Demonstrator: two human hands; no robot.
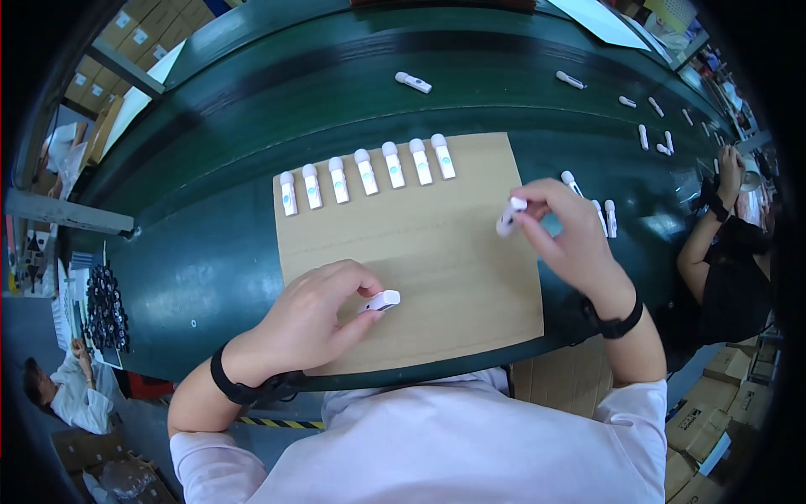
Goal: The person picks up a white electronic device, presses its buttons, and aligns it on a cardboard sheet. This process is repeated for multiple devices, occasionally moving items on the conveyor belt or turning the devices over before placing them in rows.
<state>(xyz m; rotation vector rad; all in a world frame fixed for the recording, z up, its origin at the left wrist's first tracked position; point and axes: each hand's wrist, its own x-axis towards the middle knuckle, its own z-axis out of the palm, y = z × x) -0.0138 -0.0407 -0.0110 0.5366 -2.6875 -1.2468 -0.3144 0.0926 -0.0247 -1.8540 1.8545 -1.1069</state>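
1. Head view: looks down from above and behind the fingers (359,274).
2. It faces the cardboard sheet (411,252) beneath the fingers and the green counter (336,126) beyond them.
3. It sits fairly near the fingers, straight edges bending toward its rim.

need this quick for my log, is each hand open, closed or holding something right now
Left hand: closed, pinching a white device above the cardboard.
Right hand: closed, pinching a second white device by one end.

Green worktable (193,277), grey metal beam (71,212) left, cartons (697,427) lower right.
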